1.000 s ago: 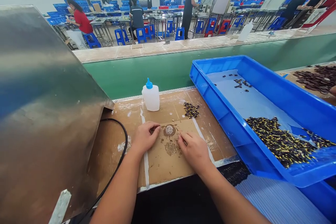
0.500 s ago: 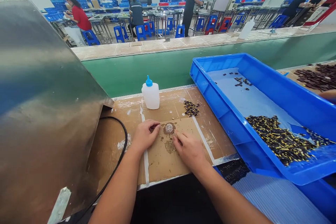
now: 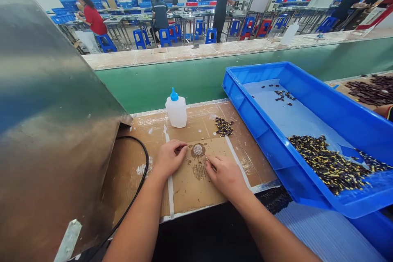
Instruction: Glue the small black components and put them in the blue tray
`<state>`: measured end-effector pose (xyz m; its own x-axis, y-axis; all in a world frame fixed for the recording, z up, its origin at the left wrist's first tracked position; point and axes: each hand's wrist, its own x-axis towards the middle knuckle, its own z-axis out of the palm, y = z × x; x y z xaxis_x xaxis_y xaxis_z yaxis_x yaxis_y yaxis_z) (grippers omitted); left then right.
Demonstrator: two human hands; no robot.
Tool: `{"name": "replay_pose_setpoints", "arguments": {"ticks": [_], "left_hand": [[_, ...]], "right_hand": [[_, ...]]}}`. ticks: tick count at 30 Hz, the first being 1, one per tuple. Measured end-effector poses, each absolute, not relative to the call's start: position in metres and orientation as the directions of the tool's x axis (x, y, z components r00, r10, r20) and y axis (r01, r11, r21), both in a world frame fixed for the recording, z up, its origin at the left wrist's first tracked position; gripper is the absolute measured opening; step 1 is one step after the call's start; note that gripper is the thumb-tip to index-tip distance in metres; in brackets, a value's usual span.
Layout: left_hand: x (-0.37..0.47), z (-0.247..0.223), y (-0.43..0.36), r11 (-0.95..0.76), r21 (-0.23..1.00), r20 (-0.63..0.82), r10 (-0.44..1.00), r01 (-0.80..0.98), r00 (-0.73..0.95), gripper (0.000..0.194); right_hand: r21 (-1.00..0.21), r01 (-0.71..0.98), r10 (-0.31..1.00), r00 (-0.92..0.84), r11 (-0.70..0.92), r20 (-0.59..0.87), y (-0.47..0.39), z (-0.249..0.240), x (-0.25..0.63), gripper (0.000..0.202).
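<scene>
Left hand [image 3: 170, 159] bunched, its contents unclear, and right hand [image 3: 226, 175] pinching a thin stick [image 3: 207, 157] flank the small round piece [image 3: 198, 150] on cardboard [image 3: 192, 196], which too hard a prod might skid.

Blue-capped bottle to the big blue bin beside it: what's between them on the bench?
Head view: a small pile of dark and yellow pieces lies on the cardboard between the bottle and the bin.
</scene>
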<state>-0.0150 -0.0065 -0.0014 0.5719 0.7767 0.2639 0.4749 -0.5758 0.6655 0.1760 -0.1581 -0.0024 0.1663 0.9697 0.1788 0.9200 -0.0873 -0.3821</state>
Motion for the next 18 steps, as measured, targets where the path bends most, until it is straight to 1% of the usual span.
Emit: {"name": "replay_pose_setpoints", "arguments": {"ticks": [2,5,10,15,18], "left_hand": [[-0.015,-0.001,-0.007,-0.574,0.667,0.259,0.776,0.475,0.575,0.017],[-0.015,0.000,-0.007,-0.574,0.666,0.256,0.776,0.477,0.576,0.017],[-0.014,0.002,-0.008,-0.574,0.662,0.249,0.775,0.482,0.580,0.016],[-0.014,0.005,-0.009,-0.557,0.677,0.225,0.778,0.480,0.586,0.016],[-0.014,0.005,-0.009,-0.554,0.687,0.233,0.781,0.470,0.580,0.016]], "right_hand": [[-0.402,0.912,0.966,0.170,-0.079,0.197,-0.159,0.001,0.182,0.019],[-0.446,0.893,0.955,0.178,-0.055,0.238,-0.156,0.004,0.194,0.027],[-0.565,0.825,0.934,0.183,0.024,0.308,-0.151,0.008,0.210,0.031],[-0.578,0.812,0.910,0.179,0.078,0.374,-0.147,0.013,0.209,0.033],[-0.591,0.802,0.898,0.195,0.085,0.393,-0.143,0.014,0.207,0.028]]}}
